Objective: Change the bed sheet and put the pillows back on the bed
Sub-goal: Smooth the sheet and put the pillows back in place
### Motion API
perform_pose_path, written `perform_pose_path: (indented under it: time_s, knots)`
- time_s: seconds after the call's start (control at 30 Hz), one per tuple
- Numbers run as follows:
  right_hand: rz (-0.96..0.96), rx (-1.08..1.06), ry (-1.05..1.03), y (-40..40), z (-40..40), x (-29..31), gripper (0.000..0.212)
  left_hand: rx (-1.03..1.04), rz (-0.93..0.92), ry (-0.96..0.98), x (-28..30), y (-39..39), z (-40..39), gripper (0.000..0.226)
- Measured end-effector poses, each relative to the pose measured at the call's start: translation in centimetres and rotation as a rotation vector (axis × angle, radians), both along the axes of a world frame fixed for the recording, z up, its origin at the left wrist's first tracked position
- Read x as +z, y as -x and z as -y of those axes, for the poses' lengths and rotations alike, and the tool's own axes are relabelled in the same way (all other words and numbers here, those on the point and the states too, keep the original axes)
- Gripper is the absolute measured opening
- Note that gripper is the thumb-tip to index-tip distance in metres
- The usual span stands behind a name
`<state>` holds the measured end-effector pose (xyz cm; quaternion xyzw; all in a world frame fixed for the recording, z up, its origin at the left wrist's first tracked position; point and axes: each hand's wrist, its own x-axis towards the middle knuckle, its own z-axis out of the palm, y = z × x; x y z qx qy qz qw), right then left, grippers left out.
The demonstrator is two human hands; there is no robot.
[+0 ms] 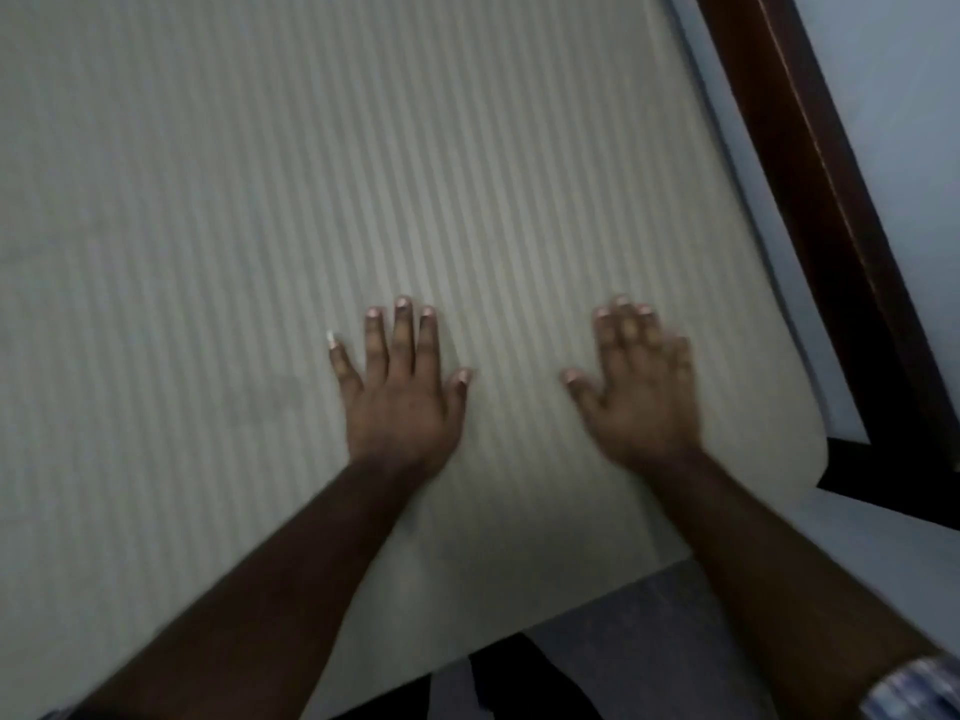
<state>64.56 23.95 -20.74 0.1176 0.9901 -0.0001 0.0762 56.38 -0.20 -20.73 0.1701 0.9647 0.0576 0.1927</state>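
Note:
A pale striped bed sheet [311, 200] covers the mattress and fills most of the view. My left hand [402, 392] lies flat on the sheet near the middle, fingers straight and spread. My right hand [644, 392] is flat on the sheet to its right, fingers straight, slightly blurred. Both hands lie close to the rounded near-right corner of the mattress [795, 459]. No pillows are in view.
A dark wooden bed frame [841, 241] runs along the right side of the mattress and turns at the corner. A light wall or floor [893, 96] lies beyond it. Grey floor [649, 641] shows below the mattress edge.

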Motion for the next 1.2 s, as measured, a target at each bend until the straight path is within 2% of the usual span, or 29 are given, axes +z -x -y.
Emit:
perform_pose_path:
  time_s: [0.07,0.13,0.23,0.3,0.37,0.43,0.5,0.6,0.7,0.77,0.83,0.9,0.97,1.07,1.2]
  knots:
    - [0.013,-0.123,-0.025,-1.5,-5.0,0.9,0.077,-0.022,-0.011,-0.030,-0.1,-1.8,-3.1,0.074]
    - [-0.017,-0.255,-0.007,-2.3,-8.4,2.0,0.078,-0.138,0.004,-0.083,0.4,-4.7,-6.0,0.074]
    - [-0.088,-0.325,0.004,-3.0,-7.9,3.3,0.075,-0.313,0.038,-0.142,2.1,-9.2,-8.4,0.068]
    - [-0.130,-0.160,0.015,-4.5,-3.7,3.4,0.070,-0.238,0.016,-0.141,3.1,-10.6,-7.7,0.066]
    - [-0.096,0.065,0.089,-6.8,0.2,2.5,0.066,-0.046,-0.013,-0.089,3.3,-11.4,-5.0,0.065]
    - [-0.053,0.191,0.085,-9.0,0.6,1.5,0.068,0.130,-0.011,-0.012,2.8,-12.4,-0.9,0.067]
    - [-0.078,0.133,0.036,-9.8,-2.7,0.8,0.070,0.212,-0.009,0.047,2.4,-13.5,2.2,0.071]
    - [-0.123,-0.098,-0.032,-10.3,-7.9,0.8,0.071,0.157,-0.017,0.081,1.7,-15.5,1.3,0.075]
    - [-0.145,-0.308,0.052,-9.1,-5.9,1.3,0.073,-0.018,-0.024,-0.078,2.2,-17.3,-2.9,0.071]
    - [-0.188,-0.169,0.083,-8.8,0.3,1.4,0.068,-0.090,-0.008,-0.233,3.1,-18.1,-3.6,0.064]
    - [-0.215,0.108,0.139,-9.6,8.3,1.2,0.061,0.023,-0.004,-0.266,3.4,-18.0,-0.8,0.061]
    - [-0.171,0.275,0.244,-10.3,15.0,1.4,0.059,0.191,-0.036,-0.152,3.0,-17.7,4.0,0.062]
    - [-0.112,0.353,0.281,-10.2,18.1,1.2,0.060,0.261,-0.063,0.002,2.3,-17.9,9.3,0.064]
    - [-0.087,0.363,0.217,-10.3,15.5,0.1,0.067,0.246,-0.052,0.106,1.5,-19.0,13.8,0.065]
    - [-0.024,0.158,0.079,-11.0,8.6,0.9,0.072,0.430,-0.028,0.107,2.4,-20.0,17.5,0.072]
